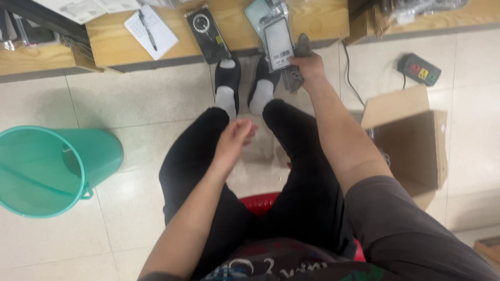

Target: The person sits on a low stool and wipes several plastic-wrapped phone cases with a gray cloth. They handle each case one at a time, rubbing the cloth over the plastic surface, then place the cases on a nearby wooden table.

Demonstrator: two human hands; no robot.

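Right hand (309,66) grips a grey cloth (298,62) beside a phone case package (277,42). Left hand (235,136) hangs loosely curled, holding nothing.

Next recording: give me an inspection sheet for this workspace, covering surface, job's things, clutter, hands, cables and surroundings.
Surface: low wooden bench across the top, pale tiled floor below.
Job's things: clear packaged phone case and grey cloth, both in the right hand's grip at the bench edge.
Clutter: black packaged item; notepad with pen on the bench.
Hands: right hand shut on case and cloth; left hand empty, loosely curled above the knees.
Cables: black cord down from the bench; power strip on the floor.
Surroundings: teal bucket, open cardboard box, red stool under the person.
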